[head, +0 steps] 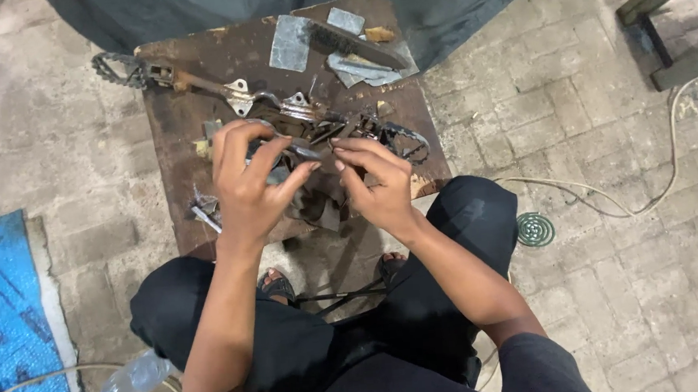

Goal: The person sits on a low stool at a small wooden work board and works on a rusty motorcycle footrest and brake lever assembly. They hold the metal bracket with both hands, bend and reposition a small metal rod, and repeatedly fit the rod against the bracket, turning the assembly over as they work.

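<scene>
Paved brick floor, low rusty brown metal work plate (176,134) | dark bent metal strip piece (302,148) lies directly ahead, between both hands, long axis roughly left-right | left hand (251,186) clasps its left end | right hand (376,178) pinches near the right end, probably fingertips only | hands equally near.

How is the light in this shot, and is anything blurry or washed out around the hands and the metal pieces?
Head view: soft, even light, only faint shadows under the rusty plate. Left hand and right hand are fairly sharp; the dark metal piece between their fingers loses detail. Mild glare on the grey metal sheet; edges bend slightly.
</scene>
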